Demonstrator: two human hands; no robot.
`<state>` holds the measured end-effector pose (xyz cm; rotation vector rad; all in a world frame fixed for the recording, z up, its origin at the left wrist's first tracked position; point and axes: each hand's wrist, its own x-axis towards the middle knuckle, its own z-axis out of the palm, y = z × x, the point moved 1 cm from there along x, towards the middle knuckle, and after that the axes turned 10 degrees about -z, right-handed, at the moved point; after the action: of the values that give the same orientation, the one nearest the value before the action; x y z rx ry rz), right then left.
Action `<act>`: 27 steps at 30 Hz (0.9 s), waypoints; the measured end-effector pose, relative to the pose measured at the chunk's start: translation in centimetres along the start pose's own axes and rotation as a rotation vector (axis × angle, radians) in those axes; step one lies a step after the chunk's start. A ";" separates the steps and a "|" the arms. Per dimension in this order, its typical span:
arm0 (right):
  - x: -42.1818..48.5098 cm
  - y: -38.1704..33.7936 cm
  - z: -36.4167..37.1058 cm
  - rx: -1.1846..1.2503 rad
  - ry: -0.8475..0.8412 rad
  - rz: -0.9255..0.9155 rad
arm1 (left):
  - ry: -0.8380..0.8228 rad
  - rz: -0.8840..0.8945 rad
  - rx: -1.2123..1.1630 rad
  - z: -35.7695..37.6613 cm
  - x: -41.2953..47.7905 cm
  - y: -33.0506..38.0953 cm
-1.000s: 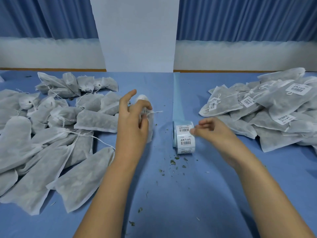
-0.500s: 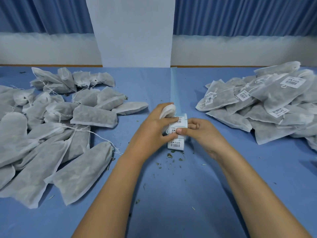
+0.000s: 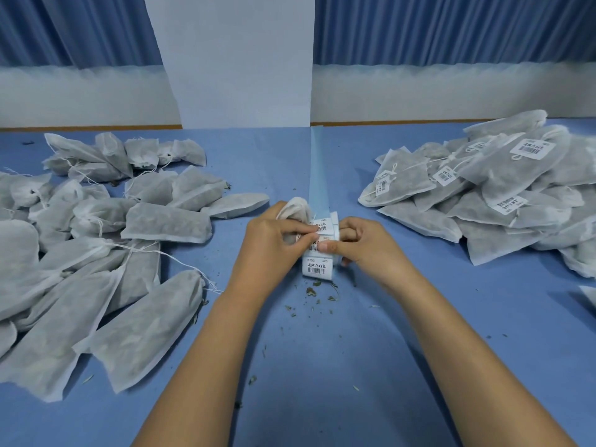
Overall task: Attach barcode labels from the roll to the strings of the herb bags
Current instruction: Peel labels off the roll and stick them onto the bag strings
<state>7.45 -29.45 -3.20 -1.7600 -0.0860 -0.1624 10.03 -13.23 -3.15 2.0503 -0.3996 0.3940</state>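
matt non-woven cloth herb bags (image 3: 166,223) (grey), paper labels (image 3: 318,267), smooth blue tablecloth (image 3: 322,366).

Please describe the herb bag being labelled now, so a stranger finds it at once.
On the blue table, look at the middle gap between the unlabelled pile on the left and the labelled pile on the right. There the left hand grips one bag, just behind the label roll. Only this bag is in a hand.
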 end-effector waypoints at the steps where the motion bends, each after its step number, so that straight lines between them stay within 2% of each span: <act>1: 0.0 0.0 0.0 -0.007 -0.001 -0.005 | 0.003 -0.003 0.001 0.0 0.0 0.0; 4: -0.1 -0.1 0.1 -0.008 -0.008 -0.007 | 0.002 -0.059 -0.031 0.0 0.0 0.2; 7: -0.1 -0.3 0.1 0.033 -0.023 0.009 | 0.024 -0.201 -0.100 0.1 0.1 0.4; 10: -0.1 -0.3 0.2 0.038 -0.058 0.010 | 0.128 -0.334 -0.219 0.0 0.6 0.5; 12: -0.2 -0.3 0.3 0.028 -0.062 0.007 | 0.210 -0.359 -0.320 -0.6 0.6 0.8; 16: 0.1 -0.3 0.4 0.021 -0.014 -0.010 | 0.317 -0.269 -0.436 -1.7 0.1 1.4; 20: 0.8 -0.5 0.5 0.004 0.147 -0.039 | 0.264 -0.229 -0.468 -1.9 -0.4 1.8; 24: 1.1 -0.2 0.6 -0.150 0.306 -0.097 | 0.195 -0.189 -0.414 -1.5 -0.6 1.8; 27: 1.2 -0.3 1.0 -0.053 0.303 -0.054 | 0.183 -0.064 -0.270 -1.3 -0.8 1.7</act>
<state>8.61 -28.45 -2.96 -1.7670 0.0914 -0.4723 8.47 -12.82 -1.60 1.7439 -0.2600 0.4591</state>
